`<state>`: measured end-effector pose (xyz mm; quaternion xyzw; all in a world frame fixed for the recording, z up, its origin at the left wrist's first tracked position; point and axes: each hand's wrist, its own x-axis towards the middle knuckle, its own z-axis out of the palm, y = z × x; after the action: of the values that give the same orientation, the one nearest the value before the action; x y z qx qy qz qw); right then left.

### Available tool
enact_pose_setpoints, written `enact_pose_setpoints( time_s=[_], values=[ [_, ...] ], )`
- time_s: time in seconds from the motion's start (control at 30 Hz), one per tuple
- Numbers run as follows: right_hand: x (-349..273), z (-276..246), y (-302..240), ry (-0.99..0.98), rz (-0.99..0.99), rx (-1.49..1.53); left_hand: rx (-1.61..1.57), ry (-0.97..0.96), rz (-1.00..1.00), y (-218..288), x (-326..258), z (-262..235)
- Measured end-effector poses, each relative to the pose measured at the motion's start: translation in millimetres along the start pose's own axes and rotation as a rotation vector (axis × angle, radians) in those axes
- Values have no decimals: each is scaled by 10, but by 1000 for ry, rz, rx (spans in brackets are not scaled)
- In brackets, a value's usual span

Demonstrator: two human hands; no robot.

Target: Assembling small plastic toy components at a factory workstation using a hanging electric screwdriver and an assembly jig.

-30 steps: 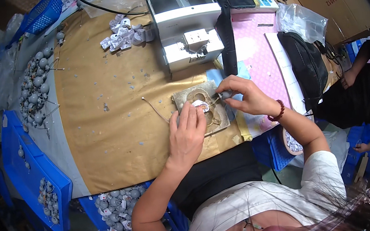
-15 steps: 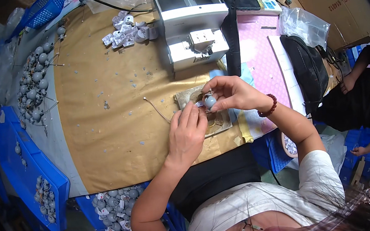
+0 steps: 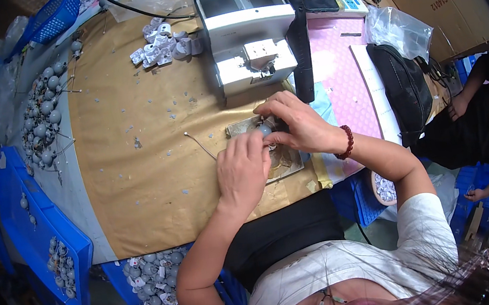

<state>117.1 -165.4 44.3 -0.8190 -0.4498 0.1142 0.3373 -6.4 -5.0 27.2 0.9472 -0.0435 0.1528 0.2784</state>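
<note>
A small grey ball-shaped part (image 3: 264, 129) sits between my hands, low over a square metal plate (image 3: 287, 170) on the bench. My right hand (image 3: 304, 121), a dark red bead bracelet at its wrist, pinches the ball with thumb and forefinger. My left hand (image 3: 242, 170) is closed beside it, fingertips meeting at the ball's near left side; what they grip is hidden. A thin cable (image 3: 200, 143) with a white end sticks out to the left from under my left hand.
Ahead stands a silver bench machine (image 3: 248, 31), with white plastic pieces (image 3: 162, 45) to its left. Grey ball parts (image 3: 42, 120) lie at the far left. Blue bins (image 3: 44, 225) flank the bench. A black pouch (image 3: 400, 92) and another person's hand (image 3: 458, 107) are on the right.
My hands have drawn closer around the grey ball, which has shifted slightly left and is now more covered by my fingers. The whole view has also shifted a little.
</note>
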Motion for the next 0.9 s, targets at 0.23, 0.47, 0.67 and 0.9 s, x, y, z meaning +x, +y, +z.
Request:
enact_pose_setpoints(
  time_s=[0.23, 0.47, 0.67, 0.9],
  values=[
    [79, -205, 340, 754, -86, -213, -11, -41, -78, 67, 107, -16],
    [239, -381, 606, 672, 283, 415, -13, -5, -74, 78, 82, 3],
    [501, -809, -189, 806, -332, 709, -47, -22, -93, 107, 113, 20],
    [1202, -823, -291, 701, -210, 702, -17, 54, -60, 57, 104, 53]
  ],
)
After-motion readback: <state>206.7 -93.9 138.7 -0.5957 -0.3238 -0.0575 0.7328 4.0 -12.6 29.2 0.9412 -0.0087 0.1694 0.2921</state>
